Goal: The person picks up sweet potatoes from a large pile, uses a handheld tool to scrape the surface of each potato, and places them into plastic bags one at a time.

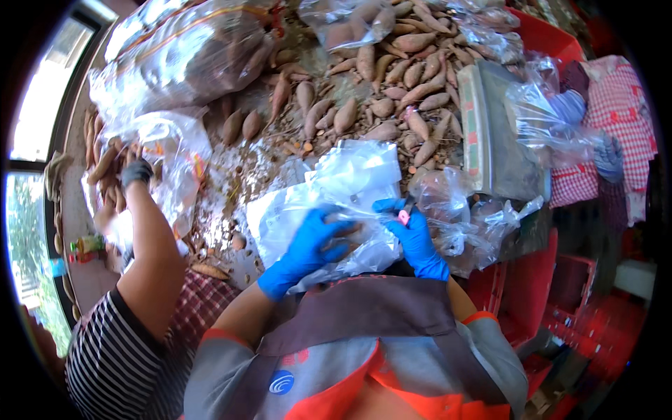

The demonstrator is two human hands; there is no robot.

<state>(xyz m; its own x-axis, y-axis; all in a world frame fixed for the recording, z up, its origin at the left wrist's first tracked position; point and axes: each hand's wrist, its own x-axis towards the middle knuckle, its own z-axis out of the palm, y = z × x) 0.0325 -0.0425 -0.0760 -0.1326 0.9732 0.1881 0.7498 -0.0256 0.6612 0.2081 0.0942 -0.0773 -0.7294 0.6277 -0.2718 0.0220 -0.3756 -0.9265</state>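
My left hand (306, 253), in a blue glove, is over a loose pile of clear plastic bags (357, 171). Its fingers are apart and slightly blurred, and a brownish patch beside them is too smeared to make out. Also gloved in blue, my right hand (418, 245) is closed around a small pink-handled tool (404, 217) with a dark end, perhaps a knife. That hand is at the right edge of the bag pile, near a clear bag (448, 227) with knotted, crumpled plastic. Just beyond the pile lie many loose sweet potatoes (345, 115).
At left, a co-worker's dark-gloved hand (137, 171) reaches into sweet potatoes by an open clear bag (183, 143). A large filled bag (189, 63) stands behind. At right are a grey scale (500, 140), another person's gloved hand (609, 157) and red crates (525, 294).
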